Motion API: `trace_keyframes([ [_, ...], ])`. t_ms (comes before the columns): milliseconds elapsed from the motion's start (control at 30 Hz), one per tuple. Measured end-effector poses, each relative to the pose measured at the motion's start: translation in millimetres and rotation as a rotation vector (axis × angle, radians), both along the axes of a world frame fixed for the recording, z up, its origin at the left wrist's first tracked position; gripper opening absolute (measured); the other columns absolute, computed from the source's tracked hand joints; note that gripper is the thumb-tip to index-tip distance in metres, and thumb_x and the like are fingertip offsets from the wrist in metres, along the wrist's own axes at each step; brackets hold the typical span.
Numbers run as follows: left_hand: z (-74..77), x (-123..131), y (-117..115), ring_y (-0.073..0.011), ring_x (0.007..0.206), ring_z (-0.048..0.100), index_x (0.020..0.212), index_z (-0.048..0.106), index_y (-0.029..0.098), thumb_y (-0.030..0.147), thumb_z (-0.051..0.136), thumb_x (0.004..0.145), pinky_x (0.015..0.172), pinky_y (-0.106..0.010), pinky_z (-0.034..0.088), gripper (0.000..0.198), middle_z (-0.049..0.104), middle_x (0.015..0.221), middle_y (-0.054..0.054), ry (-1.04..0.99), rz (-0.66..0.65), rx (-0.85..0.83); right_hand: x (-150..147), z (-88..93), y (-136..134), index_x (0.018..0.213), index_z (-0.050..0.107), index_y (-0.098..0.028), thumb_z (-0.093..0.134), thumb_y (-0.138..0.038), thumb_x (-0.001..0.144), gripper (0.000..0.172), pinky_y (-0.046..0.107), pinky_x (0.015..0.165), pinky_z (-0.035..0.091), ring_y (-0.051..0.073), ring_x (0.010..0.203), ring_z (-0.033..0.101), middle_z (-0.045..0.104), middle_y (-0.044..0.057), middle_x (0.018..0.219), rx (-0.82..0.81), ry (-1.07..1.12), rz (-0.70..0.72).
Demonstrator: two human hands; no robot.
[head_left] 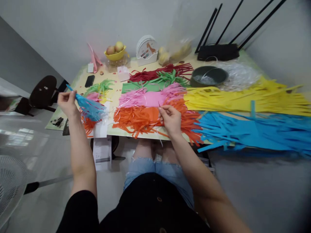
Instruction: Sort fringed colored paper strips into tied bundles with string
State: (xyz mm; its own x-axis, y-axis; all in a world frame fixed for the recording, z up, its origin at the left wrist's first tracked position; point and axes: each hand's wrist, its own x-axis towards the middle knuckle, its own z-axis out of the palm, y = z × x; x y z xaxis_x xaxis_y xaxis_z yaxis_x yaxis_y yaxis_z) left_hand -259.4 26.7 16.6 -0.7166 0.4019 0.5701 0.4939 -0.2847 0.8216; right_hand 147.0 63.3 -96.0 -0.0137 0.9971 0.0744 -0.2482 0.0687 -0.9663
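Note:
My left hand (67, 103) is closed at the table's left end, pinching the twisted top of a blue paper tassel (91, 108). Its fringe hangs to the right over more small tassels in green (103, 85), pink and orange. My right hand (170, 120) is closed in a pinch above the fringed orange paper (136, 118). A thin tip pokes up from those fingers, too small to name. Fringed sheets lie in rows: dark red (155, 74), green (143, 86), pink (154, 98), yellow (225, 99) and blue (245, 129). Fine whitish string trails over the orange sheet.
At the back stand a yellow fruit bowl (115, 56), a white giraffe-print holder (147, 58) and a black router (218, 52) with tall antennas. A dark bowl (207, 77) sits beside clear plastic (239, 76). A phone (89, 81) lies left; a fan (11, 187) stands on the floor.

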Motion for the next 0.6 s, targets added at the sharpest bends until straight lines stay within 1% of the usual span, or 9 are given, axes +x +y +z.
trace_keyframes([
  [67,18.8,22.8,-6.2,-0.0079,0.086,0.064,0.085,0.061,0.014,0.026,0.085,0.075,0.077,-0.026,0.044,0.029,0.065,0.079,0.007,0.138,0.004,0.069,0.0,2.0,0.5,0.082,0.066,-0.018,0.074,-0.046,0.074,0.03,0.019,0.039,0.036,0.007,0.041,0.046,0.057,-0.006,0.054,0.036,-0.042,-0.005],
  [100,24.3,40.8,-9.7,-0.0092,0.092,0.065,0.094,0.064,0.014,0.025,0.083,0.078,0.079,-0.027,0.044,0.027,0.067,0.085,0.006,0.198,-0.045,0.064,-0.5,4.6,-0.3,0.082,0.067,-0.018,0.073,-0.045,0.075,0.028,0.02,0.041,0.037,0.008,0.043,0.047,0.057,-0.006,0.054,0.066,-0.066,-0.016],
  [133,26.3,62.6,-13.0,-0.011,0.093,0.067,0.1,0.067,0.016,0.026,0.083,0.079,0.079,-0.028,0.046,0.028,0.069,0.088,0.005,0.221,-0.119,0.031,-1.4,8.7,-2.4,0.082,0.068,-0.018,0.072,-0.043,0.076,0.026,0.021,0.044,0.039,0.008,0.045,0.049,0.058,-0.005,0.054,0.104,-0.09,-0.033],
  [200,20.2,112.1,-18.9,-0.0129,0.083,0.069,0.097,0.074,0.018,0.028,0.086,0.074,0.078,-0.03,0.052,0.028,0.074,0.089,0.002,0.172,-0.312,-0.114,-4.1,21.3,-10.4,0.082,0.07,-0.018,0.07,-0.038,0.078,0.021,0.022,0.05,0.042,0.009,0.05,0.052,0.059,-0.004,0.057,0.185,-0.131,-0.057],
  [267,5.6,159.0,-23.1,-0.0157,0.078,0.071,0.092,0.078,0.018,0.032,0.086,0.07,0.076,-0.031,0.056,0.027,0.076,0.088,-0.002,0.103,-0.489,-0.265,-8.2,37.8,-22.2,0.084,0.071,-0.018,0.068,-0.036,0.081,0.018,0.023,0.053,0.043,0.01,0.054,0.053,0.062,-0.002,0.062,0.251,-0.166,-0.025],
  [333,-8.7,193.2,-25.9,-0.0172,0.077,0.071,0.09,0.08,0.018,0.035,0.086,0.069,0.074,-0.03,0.058,0.028,0.077,0.087,-0.004,0.052,-0.58,-0.323,-12.9,54.1,-33.8,0.085,0.072,-0.018,0.065,-0.035,0.083,0.019,0.023,0.052,0.041,0.01,0.054,0.052,0.063,-0.001,0.064,0.3,-0.195,0.058],
  [367,-13.9,204.4,-26.7,-0.0175,0.078,0.072,0.09,0.08,0.018,0.036,0.086,0.069,0.074,-0.029,0.058,0.029,0.078,0.087,-0.004,0.03,-0.605,-0.331,-15.2,60.7,-38.1,0.084,0.071,-0.018,0.064,-0.036,0.084,0.019,0.023,0.052,0.04,0.009,0.054,0.05,0.062,-0.002,0.064,0.316,-0.206,0.097],
  [433,-19.3,217.3,-27.8,-0.018,0.078,0.072,0.091,0.081,0.018,0.037,0.087,0.068,0.073,-0.028,0.058,0.03,0.078,0.087,-0.005,-0.009,-0.641,-0.34,-18.4,69.4,-42.8,0.083,0.069,-0.017,0.063,-0.037,0.086,0.021,0.022,0.052,0.038,0.009,0.053,0.048,0.058,-0.002,0.062,0.323,-0.215,0.148],
  [600,-20.1,225.5,-30.5,-0.0186,0.079,0.072,0.093,0.082,0.019,0.036,0.086,0.069,0.076,-0.029,0.059,0.029,0.079,0.09,-0.006,-0.062,-0.723,-0.363,-18.1,70.9,-40.9,0.082,0.066,-0.016,0.062,-0.037,0.086,0.021,0.022,0.053,0.036,0.008,0.053,0.045,0.055,-0.003,0.062,0.267,-0.185,0.224],
])
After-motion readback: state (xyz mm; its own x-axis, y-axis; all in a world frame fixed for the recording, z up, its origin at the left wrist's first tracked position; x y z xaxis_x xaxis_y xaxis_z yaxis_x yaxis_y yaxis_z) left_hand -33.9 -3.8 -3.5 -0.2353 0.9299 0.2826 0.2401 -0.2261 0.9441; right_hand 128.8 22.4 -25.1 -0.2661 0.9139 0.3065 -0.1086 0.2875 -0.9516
